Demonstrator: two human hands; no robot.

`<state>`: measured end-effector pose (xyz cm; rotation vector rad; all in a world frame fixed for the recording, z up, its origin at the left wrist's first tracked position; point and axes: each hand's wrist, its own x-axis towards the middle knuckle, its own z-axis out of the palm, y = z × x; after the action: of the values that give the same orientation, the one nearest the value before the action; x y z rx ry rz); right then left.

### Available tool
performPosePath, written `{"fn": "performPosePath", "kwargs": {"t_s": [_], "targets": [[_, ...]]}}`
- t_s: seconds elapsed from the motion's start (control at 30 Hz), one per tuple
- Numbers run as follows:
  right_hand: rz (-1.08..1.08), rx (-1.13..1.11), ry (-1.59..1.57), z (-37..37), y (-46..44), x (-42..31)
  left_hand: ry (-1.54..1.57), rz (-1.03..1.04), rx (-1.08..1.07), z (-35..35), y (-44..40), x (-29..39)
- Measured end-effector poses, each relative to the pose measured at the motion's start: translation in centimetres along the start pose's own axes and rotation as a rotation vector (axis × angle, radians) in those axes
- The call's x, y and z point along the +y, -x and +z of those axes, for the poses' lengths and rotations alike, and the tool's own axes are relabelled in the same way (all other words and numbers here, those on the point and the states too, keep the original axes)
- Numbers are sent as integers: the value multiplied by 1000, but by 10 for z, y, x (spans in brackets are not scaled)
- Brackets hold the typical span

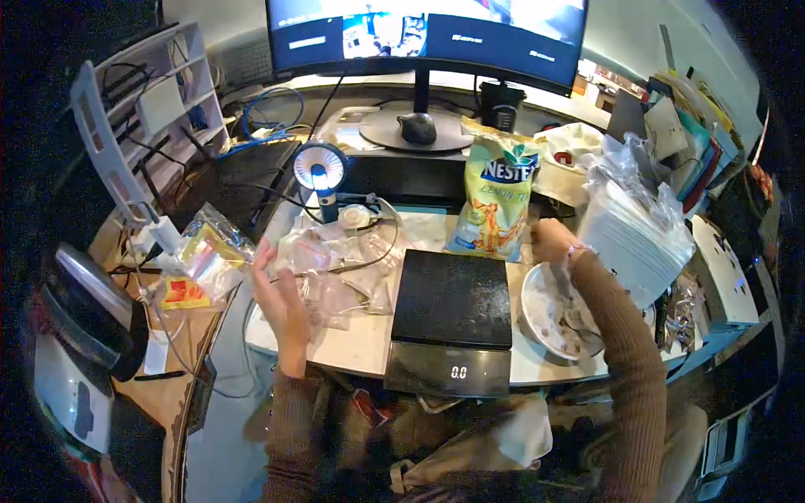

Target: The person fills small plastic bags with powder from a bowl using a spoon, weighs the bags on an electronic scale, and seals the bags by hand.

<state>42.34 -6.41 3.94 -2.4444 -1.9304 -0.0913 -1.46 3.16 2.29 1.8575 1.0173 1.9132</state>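
Observation:
My left hand (283,312) is raised at the left side of the desk, its fingers apart and holding nothing. Beside it lie several clear plastic bags (331,293). My right hand (552,241) is closed, close against the lower right edge of an upright yellow-green Nestea lemon tea bag (493,197); its fingertips are hidden. Under my right forearm sits a white bowl (537,314) with whitish powder and a utensil that is hard to make out. Between my hands stands a black digital scale (451,298), its display reading 0.0.
A small lit fan-shaped lamp (319,168) stands behind the plastic bags, with a cable trailing. At the right is a stack of white sheets or trays (633,239) under plastic. A monitor (428,42) rises at the back. Yellow packets (194,272) lie at the left.

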Motion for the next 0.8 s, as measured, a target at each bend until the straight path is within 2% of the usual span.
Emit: {"fn": "performPosePath", "kwargs": {"t_s": [0.07,0.13,0.2,0.27,0.33,0.37,0.43,0.47,0.57,0.73,0.8], "targets": [[-38,-4,4,-28,15,-29,-6,18,-52,-1,0,-5],[121,414,285,-56,30,-68,-10,13,-73,-2,-1,-10],[11,202,196,-93,31,-116,131,-33,68,-1,-1,-5],[-413,315,-13,-85,9,-142,189,-73,118,-2,6,-5],[-824,661,50,-48,-36,-155,162,-38,229,-5,5,-7],[-819,666,47,-28,-48,-152,150,-12,292,-8,2,-7],[-730,417,281,-4,-67,-154,155,12,297,-7,3,-7],[-735,432,273,-13,-69,-160,159,29,306,-7,4,-8],[-494,90,122,-46,-68,-162,141,76,329,-17,-1,-13],[-400,4,-60,-65,-43,-154,169,87,362,-12,2,-6],[-495,61,281,-30,-53,-149,176,86,376,-12,3,-4]]}}
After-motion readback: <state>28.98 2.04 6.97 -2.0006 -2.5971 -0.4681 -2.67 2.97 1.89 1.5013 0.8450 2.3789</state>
